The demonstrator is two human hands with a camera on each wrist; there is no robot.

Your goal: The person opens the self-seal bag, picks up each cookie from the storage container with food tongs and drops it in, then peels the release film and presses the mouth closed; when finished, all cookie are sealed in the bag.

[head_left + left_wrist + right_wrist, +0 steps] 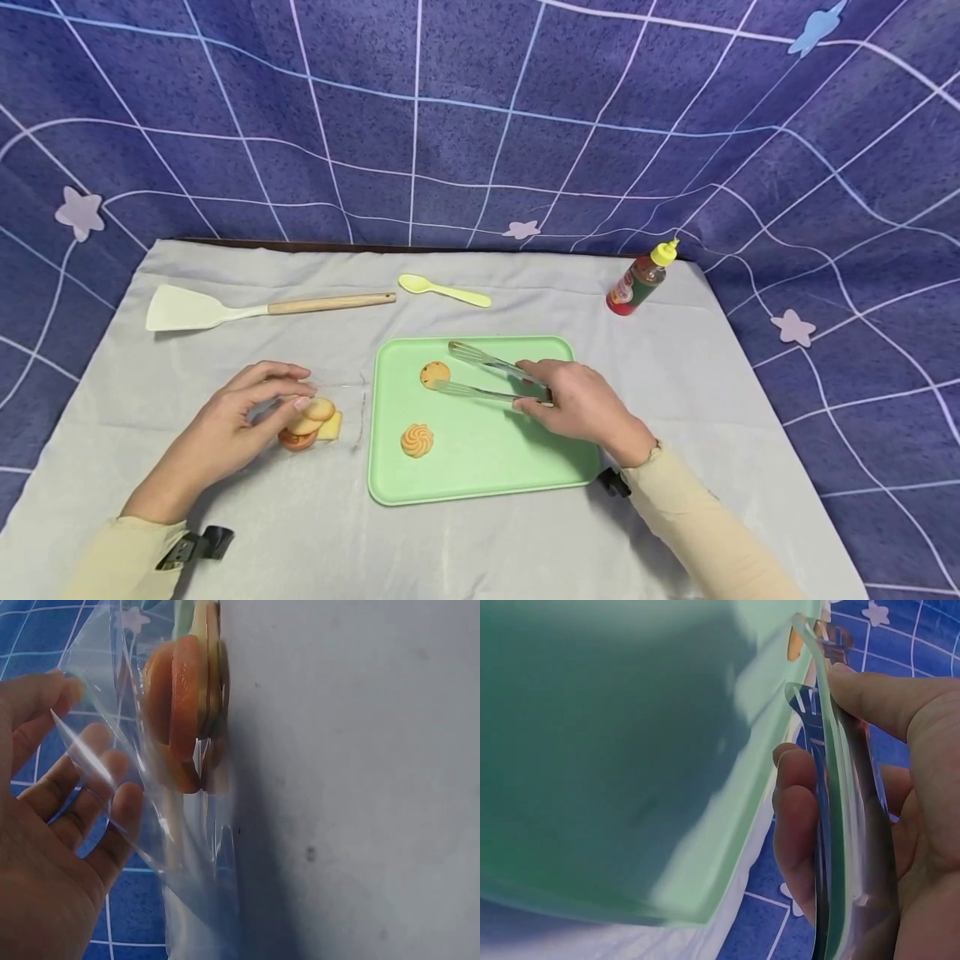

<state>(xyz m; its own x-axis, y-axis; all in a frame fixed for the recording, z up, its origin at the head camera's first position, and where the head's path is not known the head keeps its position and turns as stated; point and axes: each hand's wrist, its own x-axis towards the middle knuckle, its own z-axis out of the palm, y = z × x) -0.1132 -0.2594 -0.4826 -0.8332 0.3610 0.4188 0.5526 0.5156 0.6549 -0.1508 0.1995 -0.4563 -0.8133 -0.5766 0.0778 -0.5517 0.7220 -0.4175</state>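
My left hand (236, 425) pinches the edge of a clear plastic bag (187, 877) between thumb and forefinger, the other fingers spread behind the film. Inside the bag are round tan cookies (318, 409), an orange-red round slice (184, 697) and a yellow square piece (330, 427). My right hand (577, 400) grips metal tongs (487, 393), their arms apart, above the green tray (480, 467). A small round cookie with dark specks (434, 374) lies on the tray near the tong tips. Nearer the front, a swirled cookie (417, 440) lies on the same tray.
Behind the left hand lies a white spatula (187, 310) with a wooden handle. A yellow spoon (446, 290) is beyond the tray. At the back right stands a sauce bottle (637, 283) with a yellow cap. A blue patterned curtain (375, 150) hangs behind the grey cloth (480, 550).
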